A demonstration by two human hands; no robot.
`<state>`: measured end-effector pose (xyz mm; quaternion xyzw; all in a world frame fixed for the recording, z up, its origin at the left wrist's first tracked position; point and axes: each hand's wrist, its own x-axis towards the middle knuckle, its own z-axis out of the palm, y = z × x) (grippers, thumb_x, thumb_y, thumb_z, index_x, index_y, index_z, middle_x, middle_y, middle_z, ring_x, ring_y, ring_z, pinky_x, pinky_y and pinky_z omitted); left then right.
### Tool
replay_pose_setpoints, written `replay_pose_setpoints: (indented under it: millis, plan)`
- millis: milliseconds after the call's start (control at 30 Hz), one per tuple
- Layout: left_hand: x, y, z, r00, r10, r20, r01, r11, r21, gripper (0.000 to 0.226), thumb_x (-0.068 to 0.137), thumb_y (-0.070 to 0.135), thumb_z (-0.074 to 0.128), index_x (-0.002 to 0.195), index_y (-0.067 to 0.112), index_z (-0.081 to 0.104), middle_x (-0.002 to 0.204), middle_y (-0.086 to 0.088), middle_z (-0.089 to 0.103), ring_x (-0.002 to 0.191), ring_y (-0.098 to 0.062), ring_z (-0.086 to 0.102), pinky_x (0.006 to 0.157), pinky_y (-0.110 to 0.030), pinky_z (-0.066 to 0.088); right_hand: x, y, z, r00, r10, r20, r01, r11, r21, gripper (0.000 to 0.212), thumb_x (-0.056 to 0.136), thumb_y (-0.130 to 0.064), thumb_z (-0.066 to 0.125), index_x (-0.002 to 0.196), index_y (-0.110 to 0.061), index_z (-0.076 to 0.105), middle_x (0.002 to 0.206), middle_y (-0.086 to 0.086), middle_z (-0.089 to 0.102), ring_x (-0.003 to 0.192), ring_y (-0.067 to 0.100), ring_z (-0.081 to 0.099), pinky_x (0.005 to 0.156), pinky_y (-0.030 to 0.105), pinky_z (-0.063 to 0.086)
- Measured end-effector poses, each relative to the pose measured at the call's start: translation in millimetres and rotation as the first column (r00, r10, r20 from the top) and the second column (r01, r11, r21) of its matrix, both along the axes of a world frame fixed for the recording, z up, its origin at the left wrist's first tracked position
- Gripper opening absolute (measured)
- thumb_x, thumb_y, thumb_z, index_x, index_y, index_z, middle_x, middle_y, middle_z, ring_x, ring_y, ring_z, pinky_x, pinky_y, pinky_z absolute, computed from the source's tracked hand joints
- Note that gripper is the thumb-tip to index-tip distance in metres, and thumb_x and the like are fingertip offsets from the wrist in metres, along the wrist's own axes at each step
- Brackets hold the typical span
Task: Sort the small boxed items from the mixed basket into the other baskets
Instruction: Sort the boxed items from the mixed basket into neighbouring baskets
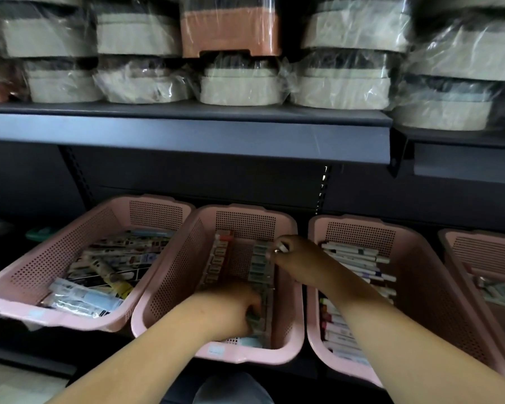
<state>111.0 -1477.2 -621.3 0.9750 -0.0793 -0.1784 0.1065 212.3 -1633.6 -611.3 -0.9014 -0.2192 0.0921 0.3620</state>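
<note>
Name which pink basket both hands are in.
The second basket from the left: only it has the left hand and right hand inside.

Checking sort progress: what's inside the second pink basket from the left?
Basket: a row of reddish-labelled boxes on its left, green boxes on its right, bare floor between. Left hand and right hand cover parts of the green row.

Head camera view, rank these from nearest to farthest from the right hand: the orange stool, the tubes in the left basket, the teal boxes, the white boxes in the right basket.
1. teal boxes, middle basket, at the right hand's fingertips.
2. white boxes, right basket, just beside.
3. tubes, left basket.
4. orange stool, upper shelf.
</note>
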Motion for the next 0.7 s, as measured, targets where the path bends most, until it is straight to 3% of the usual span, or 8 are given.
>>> replay_pose_setpoints:
  millis: [100, 267, 400, 533, 600, 700]
  plan:
    - [0.5, -4.1, -1.6, 1.000, -0.019, 0.013, 0.018, 0.999, 0.027, 0.026, 0.094, 0.022, 0.063, 0.118, 0.018, 0.071, 0.123, -0.003, 0.067, 0.108, -0.024, 0.062, 0.083, -0.025, 0.046, -0.3, -1.4, -0.3, 1.000, -0.006, 0.000, 0.006, 1.000, 0.011, 0.027, 0.096, -0.037, 0.062, 0.094, -0.011, 0.065, 0.070, -0.003, 0.053, 0.062, 0.010, 0.048, 0.054, 0.024, 0.032]
    - [1.4, -7.5, -2.7, 0.999, -0.038, 0.010, 0.037, 0.997, 0.075, 0.015, 0.094, 0.025, 0.064, 0.108, 0.019, 0.066, 0.115, -0.003, 0.065, 0.096, -0.022, 0.058, 0.078, -0.026, 0.039, -1.8, -2.0, -0.2, 1.000, -0.002, 0.007, 0.002, 1.000, 0.015, 0.027, 0.095, -0.038, 0.064, 0.094, -0.011, 0.066, 0.075, -0.002, 0.056, 0.065, 0.009, 0.050, 0.055, 0.025, 0.033]
    - [3.0, -7.4, -4.1, 0.999, -0.047, 0.014, 0.046, 0.993, 0.105, 0.019, 0.093, 0.028, 0.065, 0.111, 0.021, 0.066, 0.117, -0.003, 0.064, 0.104, -0.024, 0.061, 0.082, -0.028, 0.044, -5.5, -2.2, 2.6, 1.000, 0.008, 0.008, -0.008, 1.000, 0.021, 0.031, 0.094, -0.035, 0.065, 0.095, -0.003, 0.064, 0.075, 0.001, 0.055, 0.064, 0.010, 0.048, 0.054, 0.025, 0.032]
    - [3.8, -6.8, -5.6, 0.999, -0.045, 0.019, 0.042, 0.992, 0.119, 0.014, 0.093, 0.033, 0.064, 0.104, 0.024, 0.066, 0.109, 0.001, 0.062, 0.098, -0.022, 0.059, 0.080, -0.028, 0.045, -10.5, -6.4, 10.3, 0.999, 0.046, -0.018, -0.045, 0.998, 0.044, 0.026, 0.092, -0.030, 0.068, 0.076, -0.016, 0.052, 0.069, -0.005, 0.049, 0.062, 0.009, 0.044, 0.055, 0.025, 0.031]
    - [3.5, -5.0, -3.6, 0.996, -0.013, 0.087, 0.008, 0.998, 0.056, 0.015, 0.093, 0.039, 0.065, 0.092, 0.024, 0.062, 0.094, 0.007, 0.060, 0.089, -0.018, 0.058, 0.073, -0.026, 0.041, -13.8, -9.8, 15.1, 0.994, 0.073, -0.080, -0.063, 0.990, 0.126, 0.030, 0.092, -0.025, 0.067, 0.074, -0.019, 0.043, 0.070, -0.006, 0.045, 0.063, 0.010, 0.041, 0.057, 0.027, 0.032]
    - [5.8, 1.8, 1.7, 0.963, 0.209, 0.169, -0.160, 0.951, -0.265, 0.014, 0.091, 0.048, 0.072, 0.099, 0.039, 0.067, 0.096, 0.019, 0.065, 0.091, -0.004, 0.062, 0.077, -0.023, 0.047, -16.0, -12.5, 20.0, 0.967, 0.080, -0.241, -0.009, 0.959, 0.284, 0.018, 0.094, -0.024, 0.063, 0.080, -0.021, 0.052, 0.073, -0.008, 0.053, 0.070, 0.010, 0.050, 0.065, 0.027, 0.043]
